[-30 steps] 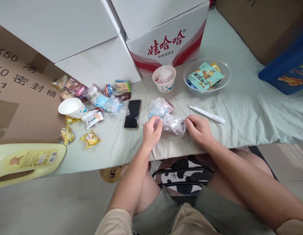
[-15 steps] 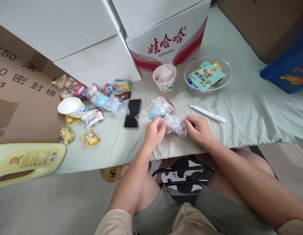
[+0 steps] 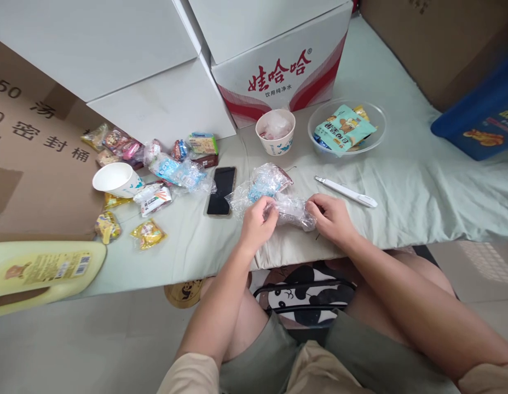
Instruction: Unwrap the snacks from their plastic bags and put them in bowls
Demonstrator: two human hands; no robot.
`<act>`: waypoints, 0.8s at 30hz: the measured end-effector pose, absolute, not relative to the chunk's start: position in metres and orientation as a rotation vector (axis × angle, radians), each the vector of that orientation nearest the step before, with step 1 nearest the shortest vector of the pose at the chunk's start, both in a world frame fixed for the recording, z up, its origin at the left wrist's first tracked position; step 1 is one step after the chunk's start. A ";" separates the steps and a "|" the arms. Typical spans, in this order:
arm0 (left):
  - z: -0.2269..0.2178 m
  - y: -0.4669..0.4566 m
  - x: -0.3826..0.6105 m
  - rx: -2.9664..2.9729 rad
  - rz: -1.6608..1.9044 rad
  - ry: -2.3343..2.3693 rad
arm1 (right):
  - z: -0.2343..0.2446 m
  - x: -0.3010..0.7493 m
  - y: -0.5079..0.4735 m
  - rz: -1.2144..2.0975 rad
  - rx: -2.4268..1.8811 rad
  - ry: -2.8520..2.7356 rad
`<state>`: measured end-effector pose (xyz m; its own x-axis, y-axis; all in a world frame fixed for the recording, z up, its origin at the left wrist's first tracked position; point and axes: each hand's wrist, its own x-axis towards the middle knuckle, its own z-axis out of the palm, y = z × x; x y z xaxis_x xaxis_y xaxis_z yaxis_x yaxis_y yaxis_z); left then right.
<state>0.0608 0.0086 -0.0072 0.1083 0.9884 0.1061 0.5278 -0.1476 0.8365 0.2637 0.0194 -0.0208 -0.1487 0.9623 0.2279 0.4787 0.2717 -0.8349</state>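
Observation:
Between my two hands stretches a crinkled clear plastic bag [image 3: 294,210], low over the front of the cloth-covered table. My left hand [image 3: 260,220] pinches its left end, fingers curled and closed. At the opposite end my right hand [image 3: 328,217] is closed on the plastic too, thumb against forefinger. Just behind lies a clear-wrapped packet [image 3: 268,183] with blue and dark red parts, touching or very near the held bag. A black phone [image 3: 221,191] rests to the left. Off to the right is a white utility knife [image 3: 346,191].
A paper cup [image 3: 275,134] holding clear plastic and a transparent bowl [image 3: 383,134] of snack packets stand behind. At left are a tipped paper cup [image 3: 116,179], several wrapped snacks [image 3: 151,234] and a yellow jug [image 3: 44,271]. White boxes [image 3: 278,71] back the table; a blue container [image 3: 475,128] stands right.
The plastic between my hands looks pulled slightly flatter and tauter. Both hands keep their grip in nearly the same place; the view has shifted slightly.

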 end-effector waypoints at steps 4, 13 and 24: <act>-0.013 0.012 0.059 1.497 1.173 1.474 | -0.021 0.263 0.018 0.777 -1.333 -1.743; -0.014 0.024 0.056 0.747 1.485 1.312 | -0.030 0.270 0.018 0.857 -1.189 -1.965; -0.012 0.015 0.065 0.863 1.346 1.049 | -0.035 0.266 0.013 0.605 -0.989 -2.188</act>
<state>0.0646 0.0145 -0.0121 -0.0633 0.9937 -0.0926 -0.3328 0.0665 0.9407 0.2658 0.0130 -0.0350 -0.5019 0.7813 0.3709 0.4799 0.6084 -0.6321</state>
